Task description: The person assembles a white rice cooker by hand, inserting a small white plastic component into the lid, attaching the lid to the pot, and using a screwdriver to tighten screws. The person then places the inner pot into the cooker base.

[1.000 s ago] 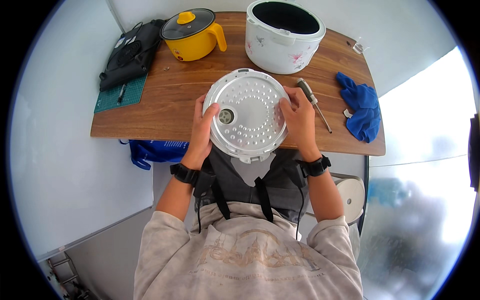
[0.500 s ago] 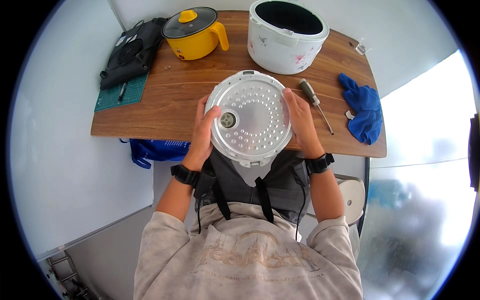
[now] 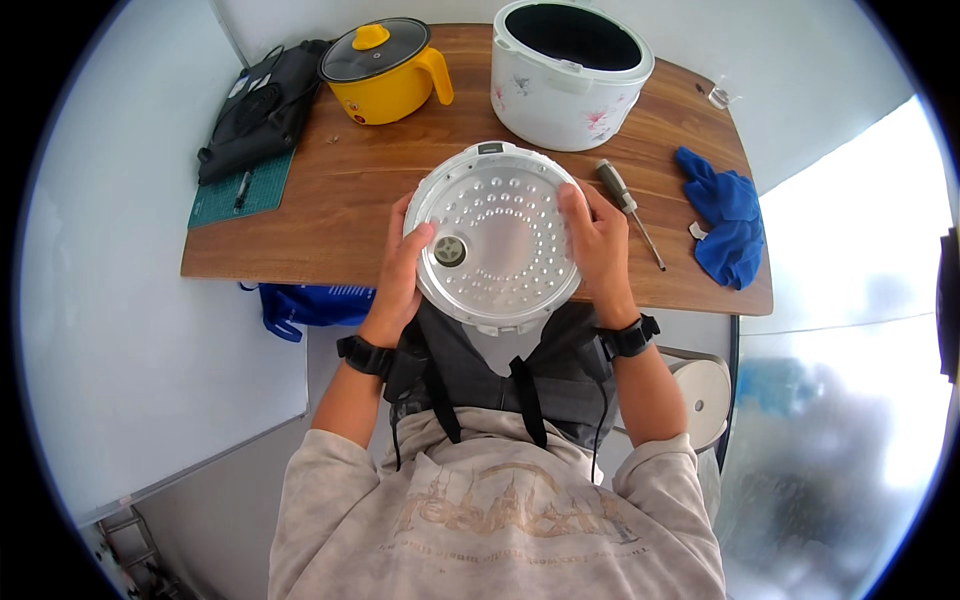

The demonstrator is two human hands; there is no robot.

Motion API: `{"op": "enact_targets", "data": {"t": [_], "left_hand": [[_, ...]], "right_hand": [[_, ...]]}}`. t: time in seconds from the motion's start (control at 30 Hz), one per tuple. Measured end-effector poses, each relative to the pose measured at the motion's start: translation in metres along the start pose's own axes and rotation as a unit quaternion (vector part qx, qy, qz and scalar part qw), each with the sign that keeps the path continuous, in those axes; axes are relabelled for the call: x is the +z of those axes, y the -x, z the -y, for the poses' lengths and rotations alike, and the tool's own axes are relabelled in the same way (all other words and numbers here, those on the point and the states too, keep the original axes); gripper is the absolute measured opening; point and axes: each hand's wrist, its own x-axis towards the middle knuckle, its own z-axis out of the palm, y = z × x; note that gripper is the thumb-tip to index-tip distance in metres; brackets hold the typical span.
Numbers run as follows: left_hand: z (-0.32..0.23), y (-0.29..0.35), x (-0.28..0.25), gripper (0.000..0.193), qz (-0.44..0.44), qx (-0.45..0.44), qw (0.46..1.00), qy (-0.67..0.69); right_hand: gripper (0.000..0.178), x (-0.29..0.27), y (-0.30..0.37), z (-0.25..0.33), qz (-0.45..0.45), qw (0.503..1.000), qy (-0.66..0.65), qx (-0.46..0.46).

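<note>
Between my two hands is a round rice cooker lid (image 3: 500,240), its dimpled silver inner face turned up toward me and a dark vent at its left. My left hand (image 3: 402,265) grips the lid's left rim, thumb on the face near the vent. On the opposite rim, my right hand (image 3: 600,240) is closed with its thumb over the edge. The lid is held over the table's front edge. Beyond it stands the white, flower-printed rice cooker body (image 3: 560,95), its top uncovered. A screwdriver (image 3: 630,210) lies on the table close to my right hand.
At the back left of the wooden table (image 3: 330,220) stands a yellow pot (image 3: 395,90) with a glass lid. Left of it, a black device (image 3: 260,115) rests partly over a green cutting mat (image 3: 225,205). A blue cloth (image 3: 728,215) lies at the right, near a small clear container (image 3: 720,95).
The lid has shifted slightly left and its near edge now tilts differently. My right thumb has moved a little inward on the lid's face.
</note>
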Motion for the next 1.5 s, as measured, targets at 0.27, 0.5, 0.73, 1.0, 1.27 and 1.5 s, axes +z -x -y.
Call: {"op": "enact_targets", "data": {"t": [0.27,0.5,0.73,1.0,1.27,1.5], "left_hand": [[-0.007,0.006,-0.004,0.072,0.036,-0.014,0.999,-0.028],[-0.010,0.008,-0.008,0.069,0.029,-0.008,1.000,0.004],[-0.012,0.008,-0.018,0.065,0.014,-0.044,0.998,0.045],[-0.006,0.005,-0.023,0.057,-0.004,-0.087,0.995,0.038],[-0.011,0.005,-0.027,0.046,-0.018,-0.122,0.991,0.057],[-0.014,0.004,-0.023,0.056,0.013,-0.097,0.995,0.029]], "right_hand": [[0.041,0.001,0.017,0.027,-0.036,0.996,0.036,-0.077],[0.052,0.000,0.017,0.010,0.067,0.979,-0.178,-0.071],[0.053,-0.023,0.025,0.014,0.218,0.937,-0.266,0.061],[0.070,-0.042,0.023,0.012,0.329,0.922,-0.205,-0.022],[0.074,-0.041,0.024,0.011,0.334,0.912,-0.238,-0.027],[0.074,-0.042,0.023,0.007,0.326,0.914,-0.240,0.007]]}}
